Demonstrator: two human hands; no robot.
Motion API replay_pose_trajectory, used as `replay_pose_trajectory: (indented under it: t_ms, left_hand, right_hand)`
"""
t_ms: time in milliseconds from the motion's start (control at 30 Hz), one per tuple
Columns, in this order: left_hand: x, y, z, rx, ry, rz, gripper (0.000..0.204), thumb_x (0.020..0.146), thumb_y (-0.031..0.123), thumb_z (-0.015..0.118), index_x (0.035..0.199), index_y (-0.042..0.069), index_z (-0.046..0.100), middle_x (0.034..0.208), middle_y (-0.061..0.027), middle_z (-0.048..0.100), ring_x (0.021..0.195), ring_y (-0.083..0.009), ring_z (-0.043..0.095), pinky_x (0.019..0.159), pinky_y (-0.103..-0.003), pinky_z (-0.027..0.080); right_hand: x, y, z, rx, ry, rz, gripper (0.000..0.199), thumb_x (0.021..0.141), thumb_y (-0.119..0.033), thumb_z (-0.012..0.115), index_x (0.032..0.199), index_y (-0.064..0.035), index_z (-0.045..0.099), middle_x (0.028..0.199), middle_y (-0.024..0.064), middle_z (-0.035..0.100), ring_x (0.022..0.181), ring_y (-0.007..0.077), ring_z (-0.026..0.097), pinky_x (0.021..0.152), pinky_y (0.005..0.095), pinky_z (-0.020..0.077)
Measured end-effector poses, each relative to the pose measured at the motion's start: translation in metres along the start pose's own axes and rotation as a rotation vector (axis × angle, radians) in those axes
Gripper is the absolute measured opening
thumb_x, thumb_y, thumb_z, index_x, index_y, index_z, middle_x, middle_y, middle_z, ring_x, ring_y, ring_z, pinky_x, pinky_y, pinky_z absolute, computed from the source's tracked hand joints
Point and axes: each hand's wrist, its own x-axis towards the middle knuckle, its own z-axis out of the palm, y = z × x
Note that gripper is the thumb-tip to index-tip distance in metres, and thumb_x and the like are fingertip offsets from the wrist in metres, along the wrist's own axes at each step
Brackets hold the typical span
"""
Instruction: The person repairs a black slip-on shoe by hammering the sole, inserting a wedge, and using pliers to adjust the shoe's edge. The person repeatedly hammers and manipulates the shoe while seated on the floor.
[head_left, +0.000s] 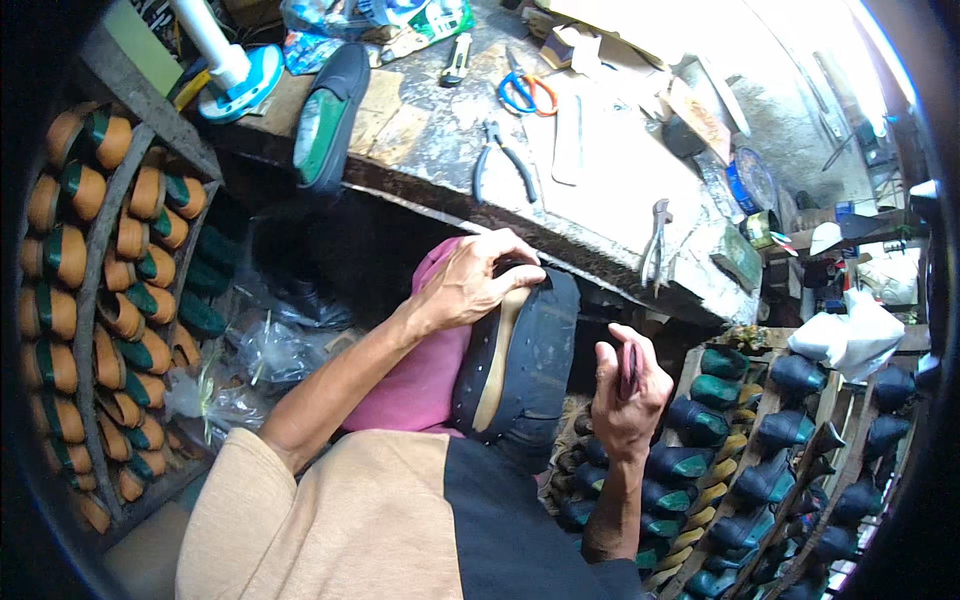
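Note:
A dark shoe upper (pixel 541 340) lies sole side up across my lap, with small nail heads along its folded edge and a tan sole strip (pixel 497 362) showing in the middle. My left hand (pixel 487 277) is closed on its far end, thumb on the rim, fingers curled over. To the right of the shoe and apart from it, my right hand (pixel 630 395) is raised and closed around a small dark piece with a reddish edge (pixel 628 368). What that piece is, I cannot tell. Pink cloth (pixel 415 375) covers my leg under the shoe.
On the worn workbench (pixel 420 130) ahead lie a finished-looking shoe (pixel 333 118), a cutter knife (pixel 457 60), scissors (pixel 527 92), pliers (pixel 503 165) and pincers (pixel 656 245). Wooden racks of shoes flank me, the left rack (pixel 88 250) and the right rack (pixel 765 430). Plastic bags (pixel 265 355) sit at left.

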Motion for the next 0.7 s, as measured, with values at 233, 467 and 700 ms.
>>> replay_pose_trajectory:
  t_ms: [233,467,700]
  left_hand:
    - [-0.02,-0.012,-0.006,-0.413,-0.05,0.001,0.024,0.104,0.006,0.083,0.128,0.0,0.081,0.129,-0.0122,0.08,0.122,-0.0196,0.076,0.108,-0.033,0.061]
    - [-0.014,0.001,-0.013,-0.281,-0.027,0.025,0.013,0.103,0.001,0.081,0.113,-0.001,0.088,0.115,-0.0101,0.081,0.11,-0.0185,0.076,0.098,-0.032,0.061]
    - [-0.003,0.001,-0.024,-0.446,-0.15,-0.141,0.01,0.104,0.005,0.082,0.111,0.0,0.087,0.103,-0.0031,0.076,0.1,-0.0114,0.07,0.092,-0.03,0.058]
  right_hand:
    - [0.031,0.024,0.018,0.242,-0.156,0.043,0.032,0.095,-0.006,0.089,0.124,0.0012,0.077,0.101,0.0137,0.07,0.084,0.0235,0.068,0.08,0.0348,0.0564]
    - [0.065,0.009,0.043,0.251,-0.248,-0.191,0.016,0.096,-0.003,0.084,0.109,0.0026,0.075,0.095,0.015,0.071,0.083,0.0273,0.069,0.08,0.038,0.0561]
    - [0.073,0.017,0.053,0.226,-0.297,-0.068,0.013,0.094,0.003,0.078,0.1,0.0008,0.066,0.085,0.0181,0.061,0.074,0.0409,0.065,0.07,0.0432,0.0528]
